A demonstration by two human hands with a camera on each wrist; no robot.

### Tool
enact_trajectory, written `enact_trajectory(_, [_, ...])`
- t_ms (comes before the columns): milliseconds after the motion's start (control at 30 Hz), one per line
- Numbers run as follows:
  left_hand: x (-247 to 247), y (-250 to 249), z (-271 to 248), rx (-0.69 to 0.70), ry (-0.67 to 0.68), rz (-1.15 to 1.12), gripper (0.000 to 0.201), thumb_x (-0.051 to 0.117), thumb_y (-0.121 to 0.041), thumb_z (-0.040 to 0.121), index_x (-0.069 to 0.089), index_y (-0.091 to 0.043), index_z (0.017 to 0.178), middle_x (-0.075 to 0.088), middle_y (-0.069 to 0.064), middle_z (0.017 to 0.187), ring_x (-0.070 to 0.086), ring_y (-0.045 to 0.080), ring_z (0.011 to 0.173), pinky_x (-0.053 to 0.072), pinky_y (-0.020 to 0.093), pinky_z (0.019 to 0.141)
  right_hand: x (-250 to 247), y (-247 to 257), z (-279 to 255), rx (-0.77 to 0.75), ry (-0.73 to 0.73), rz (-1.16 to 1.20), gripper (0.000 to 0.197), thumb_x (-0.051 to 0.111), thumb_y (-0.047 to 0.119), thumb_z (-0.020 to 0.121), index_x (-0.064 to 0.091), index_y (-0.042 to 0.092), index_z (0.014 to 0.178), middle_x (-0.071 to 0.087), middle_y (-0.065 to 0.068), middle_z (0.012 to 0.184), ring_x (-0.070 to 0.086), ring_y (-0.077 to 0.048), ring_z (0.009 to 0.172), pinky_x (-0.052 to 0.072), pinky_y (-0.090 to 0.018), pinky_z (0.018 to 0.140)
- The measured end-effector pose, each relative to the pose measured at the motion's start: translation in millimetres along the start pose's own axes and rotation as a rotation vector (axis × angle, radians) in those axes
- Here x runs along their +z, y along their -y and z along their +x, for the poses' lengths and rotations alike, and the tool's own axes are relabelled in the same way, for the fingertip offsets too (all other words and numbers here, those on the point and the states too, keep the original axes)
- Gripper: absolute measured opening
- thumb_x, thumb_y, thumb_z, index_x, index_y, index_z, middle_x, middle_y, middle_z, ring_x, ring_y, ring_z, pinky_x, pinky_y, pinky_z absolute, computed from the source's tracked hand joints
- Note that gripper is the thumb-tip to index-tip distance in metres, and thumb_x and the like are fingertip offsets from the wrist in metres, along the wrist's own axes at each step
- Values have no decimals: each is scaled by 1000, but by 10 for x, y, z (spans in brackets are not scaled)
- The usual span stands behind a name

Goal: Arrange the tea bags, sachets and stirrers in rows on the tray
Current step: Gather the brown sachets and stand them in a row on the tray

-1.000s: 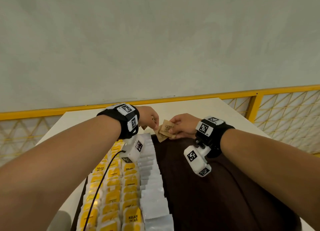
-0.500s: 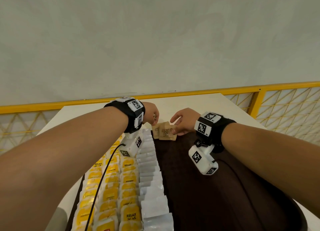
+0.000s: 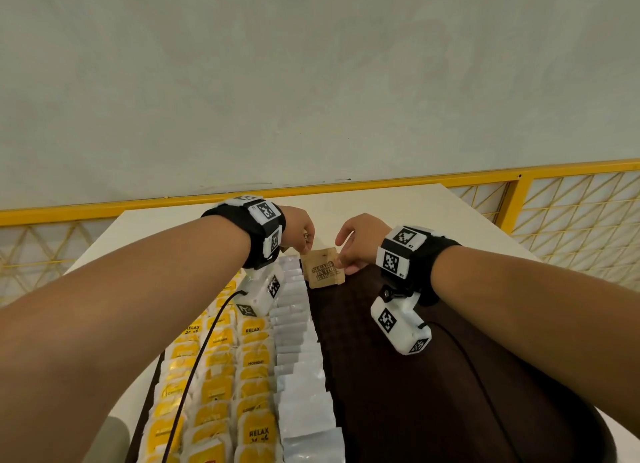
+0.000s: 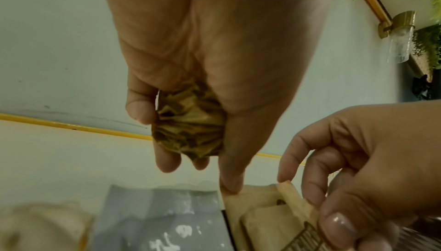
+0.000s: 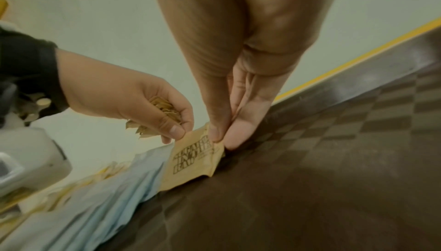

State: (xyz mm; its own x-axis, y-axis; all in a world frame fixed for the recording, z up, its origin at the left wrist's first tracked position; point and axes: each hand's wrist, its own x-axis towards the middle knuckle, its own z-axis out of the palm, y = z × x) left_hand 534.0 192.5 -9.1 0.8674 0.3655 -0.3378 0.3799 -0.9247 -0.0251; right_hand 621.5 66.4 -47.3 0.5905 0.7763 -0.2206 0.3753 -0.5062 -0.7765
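Observation:
A dark brown tray lies in front of me. On its left side run rows of yellow tea bags and a row of white sachets. At the tray's far end stands a brown sugar sachet. My right hand pinches its right edge between thumb and fingers. My left hand grips a bunch of brown sachets in its palm, and its thumb tip touches the standing sachet's top left corner.
The tray sits on a white table against a pale wall with a yellow rail. A yellow lattice fence stands to the right. The tray's right half is bare checkered surface. A black cable crosses the tea bags.
The brown sachet went from tilted in my right hand down to standing at the tray's far end beside the white row. Both hands moved slightly away from me.

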Motion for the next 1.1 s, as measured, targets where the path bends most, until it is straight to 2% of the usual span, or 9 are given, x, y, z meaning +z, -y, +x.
enact_trajectory(200, [-25,2,-65,-8,-28,-14,15,59,-21,93,67,-14,104,49,-9,68,43,4,57,34,17,53,31,26,-34,-9,-5,1,31,76,-7,73,57,6,94,69,-23,96,69,-31,75,60,-35,71])
enact_trajectory(367, [-7,-3,-63,-14,-16,-42,18,61,-22,91,67,-13,105,51,-7,64,46,5,56,35,17,53,65,25,-40,-11,-9,-23,29,76,-5,74,59,6,95,69,-19,92,69,-24,68,59,-27,59])
enact_trajectory(533, [21,-41,-39,3,-9,-42,20,62,-23,91,67,-13,107,50,-9,67,45,4,57,35,17,53,73,40,-35,-11,-23,-56,27,77,-3,74,58,11,86,70,-19,94,72,-30,80,60,-36,70])
enact_trajectory(600, [22,-50,-30,12,-15,-34,20,61,-22,91,66,-12,108,49,-8,68,43,4,57,34,17,52,74,42,-43,-14,-14,-61,26,77,-3,74,58,11,86,70,-20,95,72,-31,81,60,-36,71])
enact_trajectory(733, [34,-48,11,18,-24,-32,21,61,-21,92,66,-11,109,48,-9,70,43,4,58,34,17,53,75,34,-67,-10,-8,-58,28,77,-4,74,58,6,93,69,-20,95,71,-33,81,60,-35,68])
enact_trajectory(900, [19,-54,-7,17,-18,-65,22,62,-23,91,66,-13,110,49,-10,73,44,4,60,35,17,54,54,14,-45,-14,-13,-65,32,78,2,76,59,4,102,70,-19,93,72,-30,75,60,-39,75])
enact_trajectory(1000, [-54,24,-99,19,-20,-205,29,64,-26,90,60,-20,118,53,-10,79,53,5,66,41,17,57,-50,40,-84,-47,-50,-16,27,74,14,82,58,5,102,71,-18,86,68,-25,66,60,-39,77])
enact_trajectory(1033, [-71,79,-134,10,-3,-338,36,66,-26,89,55,-24,123,56,-8,85,58,7,72,45,19,60,-102,72,-120,-81,-67,11,26,73,15,83,59,4,102,71,-18,84,68,-24,66,59,-38,77])
enact_trajectory(1100, [-99,179,-244,41,52,-749,55,70,-16,85,44,-25,132,63,1,101,65,14,84,50,24,66,-203,157,-219,-209,-104,42,25,73,13,83,63,4,104,69,-15,86,66,-19,69,59,-31,75])
